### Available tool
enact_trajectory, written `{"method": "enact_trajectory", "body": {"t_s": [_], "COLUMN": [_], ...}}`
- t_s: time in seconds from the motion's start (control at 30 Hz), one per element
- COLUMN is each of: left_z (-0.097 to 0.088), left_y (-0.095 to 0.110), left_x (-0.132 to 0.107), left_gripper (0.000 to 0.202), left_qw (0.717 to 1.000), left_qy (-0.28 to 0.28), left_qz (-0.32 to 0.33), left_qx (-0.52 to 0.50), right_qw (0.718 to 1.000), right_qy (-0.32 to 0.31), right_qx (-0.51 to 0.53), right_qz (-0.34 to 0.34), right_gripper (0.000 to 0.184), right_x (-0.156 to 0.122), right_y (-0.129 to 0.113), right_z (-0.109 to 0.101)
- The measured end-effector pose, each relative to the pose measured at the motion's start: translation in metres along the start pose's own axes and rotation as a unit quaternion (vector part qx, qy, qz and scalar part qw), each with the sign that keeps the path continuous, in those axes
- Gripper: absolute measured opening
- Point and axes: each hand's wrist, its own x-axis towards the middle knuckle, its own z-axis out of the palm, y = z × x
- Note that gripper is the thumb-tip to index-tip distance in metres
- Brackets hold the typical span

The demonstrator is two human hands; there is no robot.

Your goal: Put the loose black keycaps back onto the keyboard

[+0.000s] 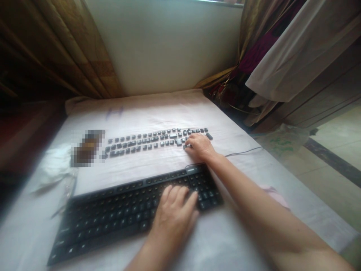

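Note:
A black keyboard [121,199] lies at a slant on the cloth-covered table. Lettered keycaps show in its lower rows, while the upper rows look like bare key mounts, though blurred. My left hand [175,207] rests on the keyboard's right half, fingers apart and lying flat. Beyond the keyboard, several loose black keycaps [146,141] are laid out in long rows. My right hand [199,146] reaches to the right part of those rows. Its thumb and forefinger are closed around a small dark keycap [189,145], which the fingers partly hide.
A crumpled white cloth or bag [53,165] lies at left, beside a pixelated brown item [87,148]. The keyboard's cable [244,151] runs off the table's right edge. Curtains [93,56] and hanging clothes [282,56] border the table. A plastic bag [284,141] is on the floor.

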Motion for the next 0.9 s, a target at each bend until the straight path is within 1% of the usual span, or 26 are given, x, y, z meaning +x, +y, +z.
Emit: {"method": "enact_trajectory", "body": {"t_s": [0.13, 0.2, 0.3, 0.33, 0.43, 0.5, 0.57, 0.7, 0.8, 0.9], "left_z": [0.0, 0.0, -0.001, -0.001, -0.001, -0.001, -0.001, -0.002, -0.004, -0.006], "left_y": [0.0, 0.0, 0.0, 0.0, 0.0, -0.001, -0.001, 0.0, 0.001, 0.001], "left_x": [0.001, 0.001, 0.0, 0.0, 0.0, 0.001, 0.001, 0.002, 0.002, 0.003], "left_gripper": [0.036, 0.036, 0.036, 0.036, 0.036, 0.036, 0.036, 0.037, 0.038, 0.038], "left_qw": [1.0, 1.0, 1.0, 1.0, 1.0, 1.0, 1.0, 1.0, 1.0, 0.999], "left_qy": [-0.003, -0.002, -0.006, -0.008, -0.007, -0.002, -0.002, -0.007, -0.017, -0.027], "left_qz": [-0.001, 0.0, 0.002, 0.002, 0.004, 0.007, 0.011, 0.013, 0.014, 0.017], "left_qx": [0.002, 0.004, 0.007, 0.007, 0.007, 0.009, 0.012, 0.018, 0.019, 0.019], "right_qw": [1.0, 0.998, 0.99, 0.987, 0.976, 0.971, 0.969, 0.97, 0.972, 0.97], "right_qy": [0.016, 0.042, 0.077, 0.064, 0.0, -0.036, -0.061, -0.076, -0.085, -0.106], "right_qx": [0.01, 0.038, 0.119, 0.149, 0.218, 0.235, 0.238, 0.226, 0.215, 0.211], "right_qz": [-0.01, -0.017, -0.013, -0.009, -0.003, -0.009, -0.021, -0.037, -0.043, -0.049], "right_gripper": [0.016, 0.013, 0.007, 0.008, 0.007, 0.006, 0.006, 0.009, 0.012, 0.013], "right_x": [-0.009, -0.023, -0.055, -0.067, -0.101, -0.118, -0.13, -0.138, -0.137, -0.135], "right_y": [-0.001, -0.001, 0.002, 0.002, 0.003, 0.002, 0.0, -0.004, -0.005, -0.005], "right_z": [-0.007, -0.013, -0.023, -0.026, -0.035, -0.038, -0.038, -0.031, -0.027, -0.029]}}
